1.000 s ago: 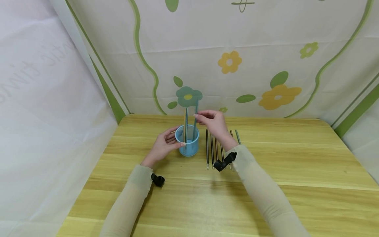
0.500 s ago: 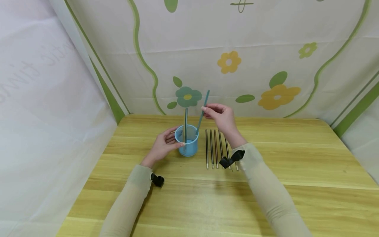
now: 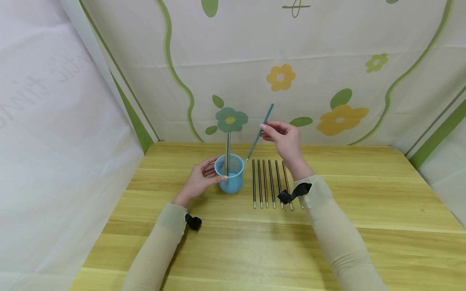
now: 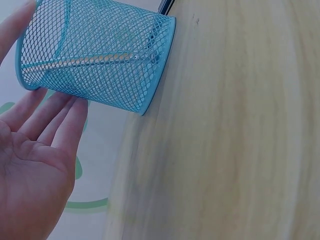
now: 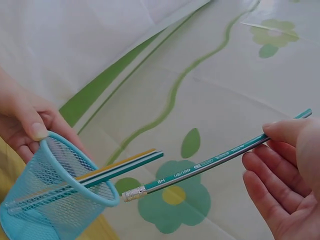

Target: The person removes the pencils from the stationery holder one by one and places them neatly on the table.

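A light blue mesh pencil cup stands upright on the table, with a yellow pencil and a green-and-white striped one leaning together inside. My left hand holds the cup from its left side, thumb at the rim and fingers around the far wall. In the left wrist view those fingers lie against the mesh. Up to the right of the cup, my right hand pinches a green pencil between thumb and fingers. This pencil slants, its metal-banded eraser end low and just outside the cup's rim.
Right of the cup, several dark pencils lie in a row on the wooden table, eraser ends toward me. The right forearm covers part of the row's right end. A flower-printed cloth hangs behind the table.
My right hand has moved up and right, drawing the green pencil out of the cup and tilting it. The left hand keeps its hold on the cup, which stays in place.
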A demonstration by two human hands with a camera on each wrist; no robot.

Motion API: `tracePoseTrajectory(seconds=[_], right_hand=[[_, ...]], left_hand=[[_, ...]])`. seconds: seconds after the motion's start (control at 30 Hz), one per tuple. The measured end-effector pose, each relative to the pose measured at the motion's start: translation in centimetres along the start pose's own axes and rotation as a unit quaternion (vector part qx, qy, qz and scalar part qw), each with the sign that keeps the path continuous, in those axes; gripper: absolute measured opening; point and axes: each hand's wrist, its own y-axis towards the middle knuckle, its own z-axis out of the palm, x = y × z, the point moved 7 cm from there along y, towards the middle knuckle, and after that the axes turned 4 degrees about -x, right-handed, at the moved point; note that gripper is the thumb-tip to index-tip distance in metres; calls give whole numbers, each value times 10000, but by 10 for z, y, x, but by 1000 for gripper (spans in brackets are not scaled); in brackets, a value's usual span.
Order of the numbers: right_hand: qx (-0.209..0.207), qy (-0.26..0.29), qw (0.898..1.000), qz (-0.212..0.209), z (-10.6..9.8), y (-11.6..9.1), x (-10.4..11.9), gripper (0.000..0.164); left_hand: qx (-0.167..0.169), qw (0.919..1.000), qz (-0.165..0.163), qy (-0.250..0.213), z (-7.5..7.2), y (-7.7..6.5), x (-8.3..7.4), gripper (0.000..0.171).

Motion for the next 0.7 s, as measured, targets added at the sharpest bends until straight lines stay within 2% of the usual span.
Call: tracePoseTrajectory(seconds=[0.27, 0.5, 0.7], right_hand=[[-146, -113, 9998, -103, -21, 6, 12, 32], [-127, -87, 9999, -78, -39, 6, 10, 33], [-195, -317, 9993, -31, -54, 3, 5, 39]], left_hand=[[43, 9999, -99, 29, 0, 1, 1, 74], [28, 10000, -66, 22, 0, 1, 1, 74], [-6, 10000, 4, 48, -1, 1, 1, 73]])
